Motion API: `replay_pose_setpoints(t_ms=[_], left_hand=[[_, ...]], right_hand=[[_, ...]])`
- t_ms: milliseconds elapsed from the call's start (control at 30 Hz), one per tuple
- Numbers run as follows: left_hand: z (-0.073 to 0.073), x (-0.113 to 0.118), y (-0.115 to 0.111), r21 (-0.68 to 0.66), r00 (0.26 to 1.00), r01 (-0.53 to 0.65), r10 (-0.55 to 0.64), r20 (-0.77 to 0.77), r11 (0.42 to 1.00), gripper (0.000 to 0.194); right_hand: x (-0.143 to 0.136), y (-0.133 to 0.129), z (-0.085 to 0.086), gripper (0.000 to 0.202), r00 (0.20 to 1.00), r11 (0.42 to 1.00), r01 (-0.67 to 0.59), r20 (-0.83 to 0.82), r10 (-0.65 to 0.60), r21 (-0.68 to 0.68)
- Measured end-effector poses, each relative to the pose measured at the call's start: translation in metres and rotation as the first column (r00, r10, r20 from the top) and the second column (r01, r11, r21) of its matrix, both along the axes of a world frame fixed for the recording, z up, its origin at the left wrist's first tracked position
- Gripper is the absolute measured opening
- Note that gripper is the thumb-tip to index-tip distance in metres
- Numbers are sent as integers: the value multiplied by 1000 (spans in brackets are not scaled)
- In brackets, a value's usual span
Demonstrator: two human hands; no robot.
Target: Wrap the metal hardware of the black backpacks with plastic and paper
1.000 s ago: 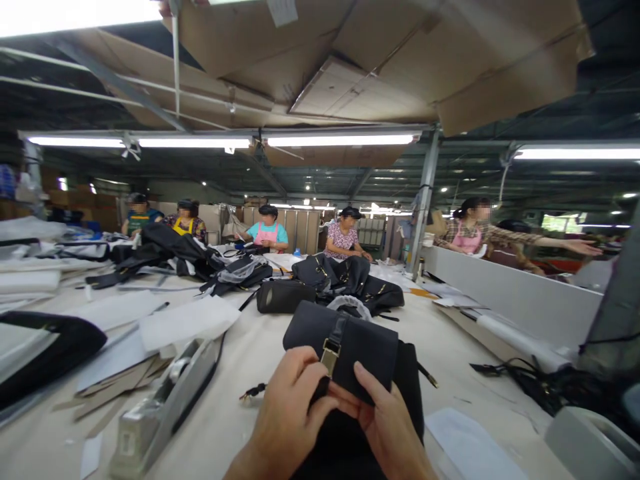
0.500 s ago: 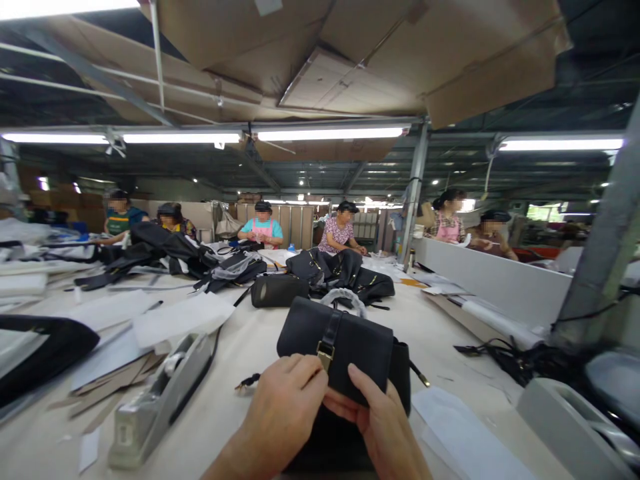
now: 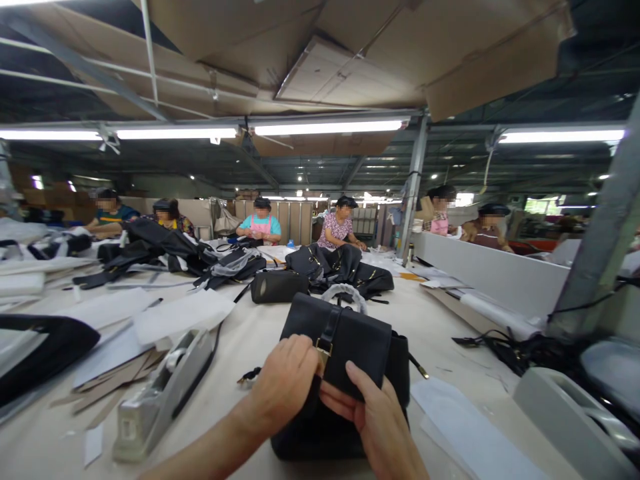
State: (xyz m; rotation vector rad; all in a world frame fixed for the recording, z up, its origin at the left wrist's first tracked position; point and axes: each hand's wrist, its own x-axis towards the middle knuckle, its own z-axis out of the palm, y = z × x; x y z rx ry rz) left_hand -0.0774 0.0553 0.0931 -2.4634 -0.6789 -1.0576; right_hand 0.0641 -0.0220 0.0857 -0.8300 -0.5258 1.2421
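A black bag [image 3: 340,437] with a front flap [image 3: 363,347] stands on the table in front of me. A strap with a gold clasp [image 3: 323,357] runs down the flap, and a handle [image 3: 345,291] wrapped in clear plastic arches behind it. My left hand [image 3: 286,373] is closed at the flap's lower edge beside the clasp; its fingertips are partly hidden. My right hand [image 3: 373,410] grips the flap's lower edge, thumb on top and fingers underneath. The flap is raised off the bag's front. A strap end [image 3: 419,367] sticks out on the bag's right.
Tape dispensers stand at left [image 3: 160,393] and right [image 3: 570,420]. White paper sheets [image 3: 465,420] lie near the bag. Behind it are a black pouch [image 3: 279,287] and heaped black bags [image 3: 345,267]. A black cord pile [image 3: 520,353] lies rightward. Several co-workers sit across the table.
My left hand has shifted slightly left and up, its forearm now lower and more slanted, showing more of the bag's bottom. My right hand keeps its hold on the flap.
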Motion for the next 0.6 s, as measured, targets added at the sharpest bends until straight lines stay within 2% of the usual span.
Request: replay_pose_setpoints(t_ms=[100,167,233,300,333,467,600], left_hand=[[12,-14,6,-317,964,49,38,263,947,23],[20,-22,-1,-393,929,164,-9,369,905,21],[23,-24,-15,-381,924,248,-98,371,891,17],[22,-21,-29,-370,944,256,-148,296,893,6],[21,-17,-34,-363,957,233,-146,253,902,2],[10,-4,-39,-286,986,115,-73,151,951,8],[2,0,-32,-195,990,102,-81,114,976,14]], right_hand=[[1,0,1,85,1000,1000,11,-10,-11,-12],[2,0,2,84,1000,1000,18,-13,-18,-15],[2,-1,3,78,1000,1000,16,-8,-17,-8],[0,-1,4,71,1000,1000,20,0,-20,0],[-1,-1,4,67,1000,1000,26,4,-26,2],[-4,-2,-1,61,998,998,61,21,-61,-2],[-3,-2,-9,67,996,998,59,70,-58,-5]])
